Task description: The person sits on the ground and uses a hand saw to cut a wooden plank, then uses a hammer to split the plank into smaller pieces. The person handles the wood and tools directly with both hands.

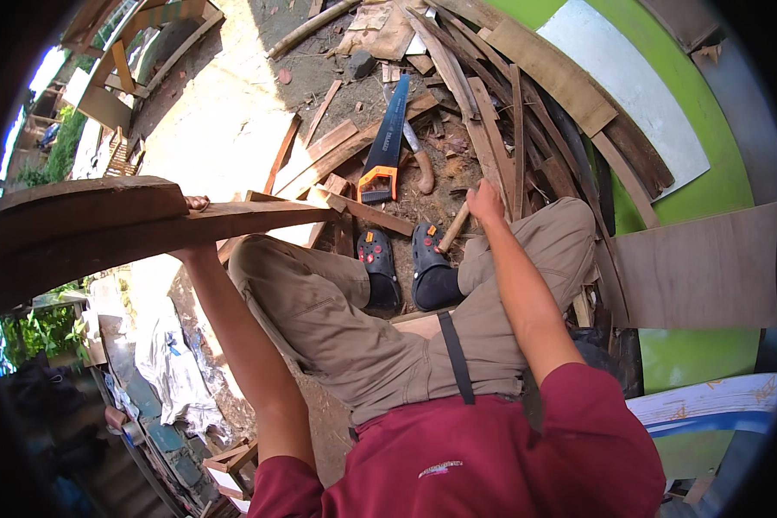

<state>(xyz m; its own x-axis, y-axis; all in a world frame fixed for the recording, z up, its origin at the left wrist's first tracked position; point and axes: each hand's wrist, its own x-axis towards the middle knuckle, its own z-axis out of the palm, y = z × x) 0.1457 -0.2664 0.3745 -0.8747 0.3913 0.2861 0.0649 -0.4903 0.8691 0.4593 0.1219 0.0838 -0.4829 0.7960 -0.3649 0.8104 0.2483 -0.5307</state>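
My left hand (197, 207) is wrapped round a long brown wooden piece (104, 226), made of joined boards, that reaches from the left rim to above my left knee. Only some fingertips show over its upper edge; the board hides the rest. Above my right thigh, my right hand (485, 204) is closed round what looks like a hammer (454, 228). Its pale wooden handle slants down toward my right shoe, and its head is mostly hidden by the hand. Beyond my shoes lies a handsaw (386, 142) with a dark blade and orange-black handle, beside a wooden-handled tool (422, 164).
Loose boards and offcuts (337, 155) lie on the ground ahead. A stack of long planks (527, 138) runs along the right, beside a green panel (725, 164) and a plywood sheet (699, 268). White cloth (177, 375) lies at lower left; a wooden frame (116, 73) stands far left.
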